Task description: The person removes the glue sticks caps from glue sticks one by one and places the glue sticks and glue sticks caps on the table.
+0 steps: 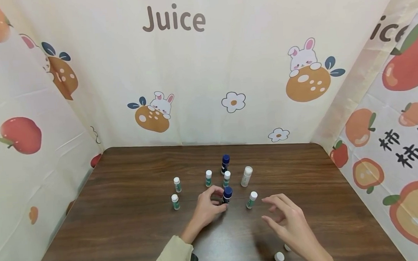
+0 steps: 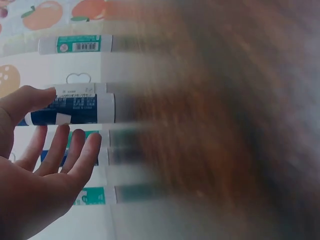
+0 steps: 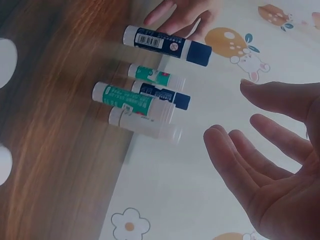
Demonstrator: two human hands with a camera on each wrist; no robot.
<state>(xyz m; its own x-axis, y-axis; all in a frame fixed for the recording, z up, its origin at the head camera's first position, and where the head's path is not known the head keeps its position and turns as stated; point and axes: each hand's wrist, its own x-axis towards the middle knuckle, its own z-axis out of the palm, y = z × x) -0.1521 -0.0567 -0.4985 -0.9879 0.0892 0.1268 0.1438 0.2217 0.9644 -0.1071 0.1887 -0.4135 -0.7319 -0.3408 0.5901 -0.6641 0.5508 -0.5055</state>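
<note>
A dark blue glue stick (image 1: 227, 195) stands upright near the middle of the table. My left hand (image 1: 208, 207) is right beside it, thumb and fingers spread loosely around it. In the left wrist view the thumb overlaps the blue glue stick (image 2: 82, 109), and the fingertips come near its other side; firm contact cannot be told. My right hand (image 1: 289, 221) hovers to the right with fingers apart, holding nothing. Nearest to it stands a green-labelled glue stick (image 1: 251, 200) with a white cap. In the right wrist view the right hand (image 3: 275, 155) has an empty gap between thumb and fingers.
Behind stand another blue glue stick (image 1: 225, 164), a whitish glue stick (image 1: 246, 176) and green-labelled glue sticks (image 1: 208, 178). Two more green-labelled ones (image 1: 175, 202) are at left. White round tops (image 1: 279, 257) show beside the right forearm. Printed curtains (image 1: 200, 69) border the brown table (image 1: 136, 233).
</note>
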